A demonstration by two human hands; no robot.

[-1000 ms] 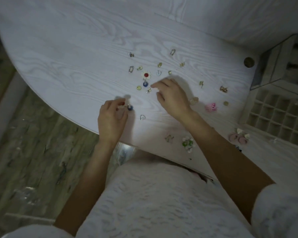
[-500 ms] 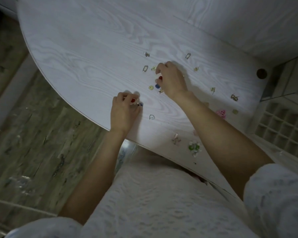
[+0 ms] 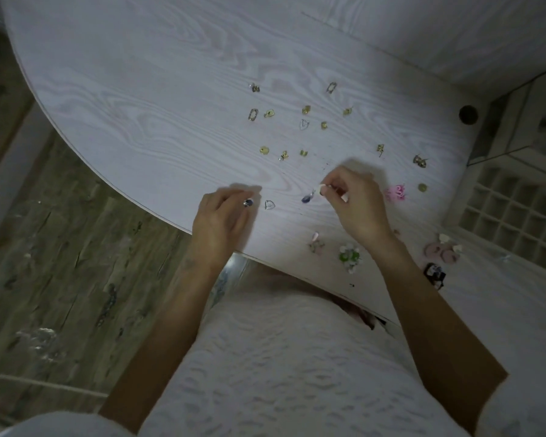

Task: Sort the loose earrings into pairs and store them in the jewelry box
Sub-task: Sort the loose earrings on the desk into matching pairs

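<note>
Our left hand (image 3: 221, 216) pinches a blue stud (image 3: 248, 202); our right hand (image 3: 356, 203) grips its likely match, a blue drop (image 3: 308, 198), though dimness blurs both. Most earrings (image 3: 303, 124) lie unsorted at twelve o'clock on the counter (image 3: 139, 89). The box (image 3: 514, 212) at three o'clock looks empty.

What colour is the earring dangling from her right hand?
Dark blue, on a pale hook: the dangling earring under the right hand, in the head view.

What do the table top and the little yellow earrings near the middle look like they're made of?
The table top looks like whitewashed wood or wood-look laminate, matte, with swirling grain lines. The yellow earrings look like gold-toned metal with a slight shine, though they are too small to be sure.
</note>
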